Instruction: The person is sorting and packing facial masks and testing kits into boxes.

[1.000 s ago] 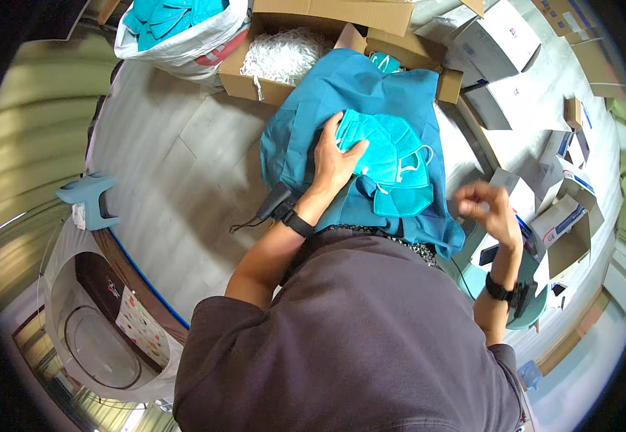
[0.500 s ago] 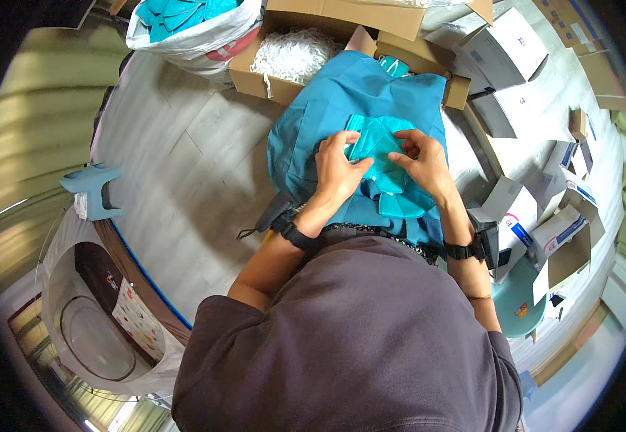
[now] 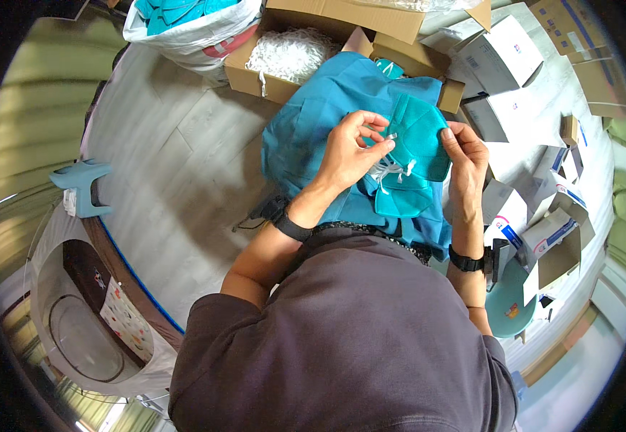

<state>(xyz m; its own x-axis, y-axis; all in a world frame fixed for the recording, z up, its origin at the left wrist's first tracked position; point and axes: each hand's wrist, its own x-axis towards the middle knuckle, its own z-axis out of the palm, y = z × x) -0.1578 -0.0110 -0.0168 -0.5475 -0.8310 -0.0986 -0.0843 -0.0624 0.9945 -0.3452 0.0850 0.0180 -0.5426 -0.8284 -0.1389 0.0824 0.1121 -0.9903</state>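
Observation:
A teal face mask [image 3: 419,126] is held up over the blue cloth [image 3: 306,119] on my lap. My right hand [image 3: 468,160] grips its right edge between thumb and fingers. At its left edge, my left hand [image 3: 352,150] is closed in a pinch, with a white ear loop [image 3: 392,136] end at the thumb tip; the rest of that grip is partly hidden. Below the held mask, several white cords [image 3: 392,170] bunch up. Another teal mask [image 3: 404,203] lies on the cloth, nearer to me.
Ahead stands a cardboard box [image 3: 259,84] with a heap of white loops [image 3: 293,55], beside a white sack [image 3: 183,43] of teal masks. Open white cartons [image 3: 496,65] crowd the right, near a teal stool [image 3: 509,302]. A blue-grey plastic piece [image 3: 86,189] is at left.
The mask has been raised and opened out toward the right, showing white cords. My right hand moved right to its edge; my left hand shifted right and closed in a pinch.

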